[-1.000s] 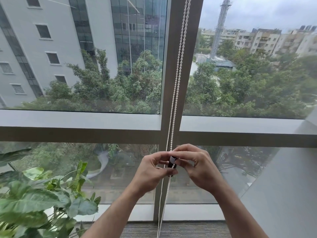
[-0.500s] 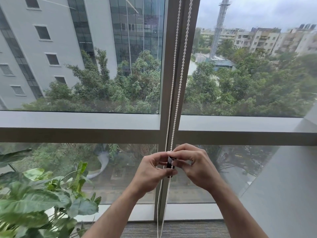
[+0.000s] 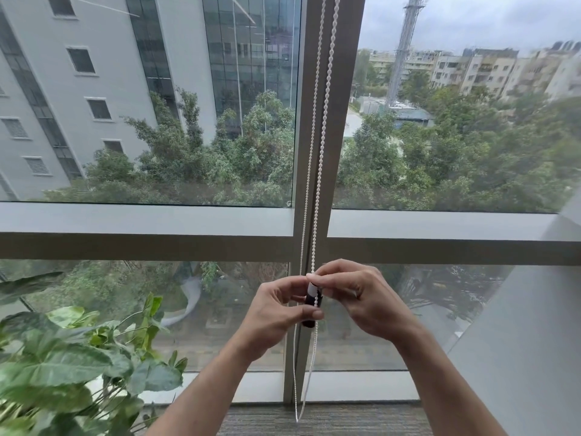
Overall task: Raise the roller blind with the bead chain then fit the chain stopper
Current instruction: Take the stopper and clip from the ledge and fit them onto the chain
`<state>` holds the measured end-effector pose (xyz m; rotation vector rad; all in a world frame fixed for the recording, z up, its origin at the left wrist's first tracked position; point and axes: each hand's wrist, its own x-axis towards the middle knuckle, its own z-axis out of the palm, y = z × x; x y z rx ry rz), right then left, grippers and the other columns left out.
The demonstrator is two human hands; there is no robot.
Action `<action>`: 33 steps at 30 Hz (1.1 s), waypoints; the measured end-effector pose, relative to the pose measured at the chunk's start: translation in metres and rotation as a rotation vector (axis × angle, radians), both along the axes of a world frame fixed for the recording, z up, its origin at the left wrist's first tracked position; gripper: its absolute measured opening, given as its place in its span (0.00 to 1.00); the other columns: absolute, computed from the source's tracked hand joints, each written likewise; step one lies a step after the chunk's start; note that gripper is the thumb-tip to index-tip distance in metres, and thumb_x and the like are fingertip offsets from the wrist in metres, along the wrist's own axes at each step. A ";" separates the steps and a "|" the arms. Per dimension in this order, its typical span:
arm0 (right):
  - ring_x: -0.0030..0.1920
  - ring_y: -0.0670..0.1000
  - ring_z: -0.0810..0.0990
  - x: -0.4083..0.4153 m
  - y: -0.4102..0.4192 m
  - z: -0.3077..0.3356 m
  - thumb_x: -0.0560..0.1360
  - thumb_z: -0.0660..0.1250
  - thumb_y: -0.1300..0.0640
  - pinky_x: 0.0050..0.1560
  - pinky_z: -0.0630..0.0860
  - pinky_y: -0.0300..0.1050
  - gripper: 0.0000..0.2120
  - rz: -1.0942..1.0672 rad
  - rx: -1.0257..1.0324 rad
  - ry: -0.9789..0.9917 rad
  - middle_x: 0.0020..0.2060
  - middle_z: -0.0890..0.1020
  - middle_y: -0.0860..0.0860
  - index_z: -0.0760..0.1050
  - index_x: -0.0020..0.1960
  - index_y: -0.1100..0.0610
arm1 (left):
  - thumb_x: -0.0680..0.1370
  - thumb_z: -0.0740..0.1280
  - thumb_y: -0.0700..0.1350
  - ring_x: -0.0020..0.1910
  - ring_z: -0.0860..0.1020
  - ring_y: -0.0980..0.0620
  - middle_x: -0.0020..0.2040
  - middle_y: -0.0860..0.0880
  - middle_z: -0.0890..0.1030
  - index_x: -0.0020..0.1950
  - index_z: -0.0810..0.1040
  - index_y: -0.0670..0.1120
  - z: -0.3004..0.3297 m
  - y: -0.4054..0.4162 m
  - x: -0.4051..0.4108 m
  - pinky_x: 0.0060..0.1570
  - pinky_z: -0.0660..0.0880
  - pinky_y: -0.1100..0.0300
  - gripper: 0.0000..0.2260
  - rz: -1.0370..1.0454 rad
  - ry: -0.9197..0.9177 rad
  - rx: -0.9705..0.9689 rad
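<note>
Tall window panes look out on trees and buildings; before the grey mullion hangs the white bead chain, its loop ending near the carpet. Left hand and right hand both pinch the dark chain stopper on the chain, beside a leafy plant

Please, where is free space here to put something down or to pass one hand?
Free: the grey carpet strip right of the white bead chain, along the window's bottom frame. Crowded: the green leafy plant fills the lower left, and the left hand and right hand close around the dark chain stopper.
</note>
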<state>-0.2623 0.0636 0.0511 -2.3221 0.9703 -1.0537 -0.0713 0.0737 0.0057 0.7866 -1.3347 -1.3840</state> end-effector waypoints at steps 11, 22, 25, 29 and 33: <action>0.49 0.40 0.82 0.001 0.003 -0.001 0.74 0.72 0.66 0.49 0.75 0.31 0.11 -0.008 -0.007 -0.014 0.47 0.83 0.44 0.85 0.53 0.55 | 0.66 0.79 0.35 0.42 0.82 0.48 0.45 0.43 0.85 0.56 0.83 0.43 0.001 0.003 0.000 0.38 0.80 0.55 0.20 -0.021 0.022 0.018; 0.43 0.45 0.81 0.008 0.007 -0.009 0.70 0.75 0.67 0.45 0.72 0.30 0.14 -0.134 0.026 -0.073 0.42 0.84 0.45 0.85 0.51 0.52 | 0.64 0.79 0.32 0.40 0.84 0.46 0.44 0.38 0.86 0.55 0.80 0.47 0.000 0.002 -0.003 0.39 0.82 0.50 0.23 0.067 -0.004 0.062; 0.46 0.45 0.82 0.009 0.005 -0.016 0.70 0.76 0.65 0.48 0.77 0.35 0.16 -0.146 0.087 -0.142 0.43 0.85 0.43 0.83 0.53 0.50 | 0.64 0.79 0.31 0.42 0.84 0.46 0.44 0.39 0.86 0.53 0.81 0.47 -0.001 0.002 -0.002 0.40 0.82 0.50 0.21 0.069 -0.004 0.068; 0.46 0.48 0.83 0.008 0.002 -0.026 0.70 0.77 0.62 0.49 0.80 0.41 0.20 -0.061 0.253 -0.331 0.46 0.84 0.45 0.80 0.59 0.46 | 0.66 0.78 0.30 0.44 0.83 0.45 0.44 0.40 0.85 0.54 0.81 0.40 -0.002 0.001 -0.003 0.40 0.82 0.51 0.19 0.027 0.044 0.074; 0.48 0.50 0.82 0.006 0.000 -0.043 0.69 0.77 0.50 0.47 0.81 0.44 0.20 -0.061 0.469 -0.519 0.50 0.83 0.50 0.79 0.60 0.46 | 0.66 0.76 0.31 0.42 0.84 0.47 0.43 0.42 0.85 0.53 0.81 0.39 -0.001 0.001 -0.005 0.41 0.82 0.53 0.17 0.004 0.107 0.066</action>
